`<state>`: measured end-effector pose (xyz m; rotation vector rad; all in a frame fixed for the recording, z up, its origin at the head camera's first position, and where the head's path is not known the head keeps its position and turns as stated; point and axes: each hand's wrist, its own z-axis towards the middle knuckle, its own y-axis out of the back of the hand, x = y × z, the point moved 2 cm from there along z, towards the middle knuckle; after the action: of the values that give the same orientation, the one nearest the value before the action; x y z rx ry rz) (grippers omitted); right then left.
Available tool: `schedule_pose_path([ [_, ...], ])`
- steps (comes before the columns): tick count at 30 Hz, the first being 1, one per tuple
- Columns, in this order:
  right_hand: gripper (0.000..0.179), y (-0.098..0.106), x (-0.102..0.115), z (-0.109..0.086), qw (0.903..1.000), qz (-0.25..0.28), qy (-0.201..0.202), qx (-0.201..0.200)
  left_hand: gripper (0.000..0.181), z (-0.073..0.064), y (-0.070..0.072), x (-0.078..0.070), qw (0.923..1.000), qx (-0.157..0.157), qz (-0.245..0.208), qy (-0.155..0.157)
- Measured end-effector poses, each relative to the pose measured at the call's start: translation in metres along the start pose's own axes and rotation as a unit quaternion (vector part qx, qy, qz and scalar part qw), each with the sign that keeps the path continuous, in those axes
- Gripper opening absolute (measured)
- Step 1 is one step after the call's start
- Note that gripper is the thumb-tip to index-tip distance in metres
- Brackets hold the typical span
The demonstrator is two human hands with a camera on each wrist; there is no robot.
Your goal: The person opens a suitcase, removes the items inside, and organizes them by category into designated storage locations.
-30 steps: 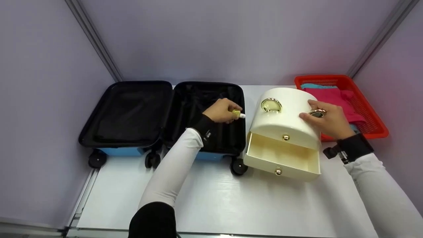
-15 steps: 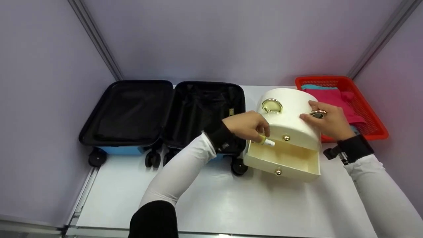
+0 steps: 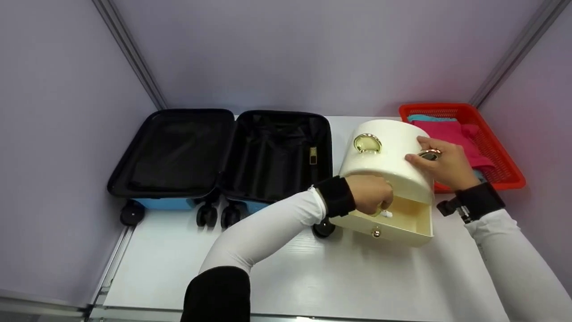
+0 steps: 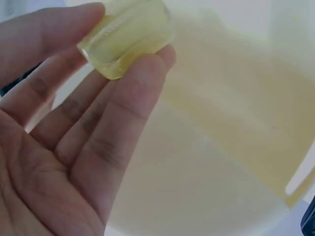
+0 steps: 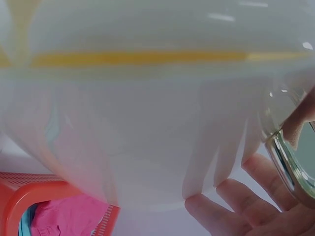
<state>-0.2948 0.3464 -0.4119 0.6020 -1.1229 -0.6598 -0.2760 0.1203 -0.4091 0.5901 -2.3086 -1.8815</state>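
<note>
A small clear-yellow bottle (image 4: pixel 133 37) with a white cap (image 3: pixel 386 214) is pinched between the thumb and fingertips of my left hand (image 3: pixel 370 193). That hand is over the pulled-out lower drawer (image 3: pixel 409 219) of a cream storage box (image 3: pixel 395 156), hiding the drawer's left part. My right hand (image 3: pixel 447 162) grips the box's right side around a gold ring handle (image 3: pixel 430 154). In the right wrist view its fingertips (image 5: pixel 197 202) touch the glossy shell, and the handle lies between thumb and fingers. A second gold handle (image 3: pixel 368 143) is on the box's left.
Left of the box an open suitcase (image 3: pixel 277 147) with black lining lies on the white table (image 3: pixel 286 277), its wheels (image 3: pixel 323 227) close to the drawer. A red basket (image 3: pixel 505 161) of folded pink and blue cloth (image 3: pixel 447 134) stands behind the box at right.
My left hand has carried the yellow bottle right and toward me, from over the suitcase to over the drawer. The right hand has stayed on the box.
</note>
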Motion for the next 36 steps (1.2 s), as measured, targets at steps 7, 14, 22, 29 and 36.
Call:
schedule_pose_path([
  [7,0.037,-0.002,0.002,0.001,1.0,-0.002,-0.004,0.001,0.022,0.011,-0.015,-0.001,0.9985,0.033,0.043,0.007],
  [14,0.053,-0.001,0.003,0.0,1.0,0.0,-0.004,0.008,0.023,0.012,-0.02,0.002,0.9968,0.068,0.04,-0.012],
  [22,0.045,-0.001,0.002,0.002,0.9999,-0.006,-0.006,0.009,0.023,0.012,-0.021,0.007,0.9939,0.098,0.051,0.006],
  [29,0.061,-0.002,0.001,0.003,0.9998,-0.001,-0.012,0.017,0.025,0.011,-0.022,0.009,0.9944,0.088,0.056,0.01],
  [36,0.06,-0.002,0.0,0.004,0.9997,-0.001,-0.014,0.019,0.024,0.006,-0.012,0.01,0.9974,0.064,0.031,0.012],
])
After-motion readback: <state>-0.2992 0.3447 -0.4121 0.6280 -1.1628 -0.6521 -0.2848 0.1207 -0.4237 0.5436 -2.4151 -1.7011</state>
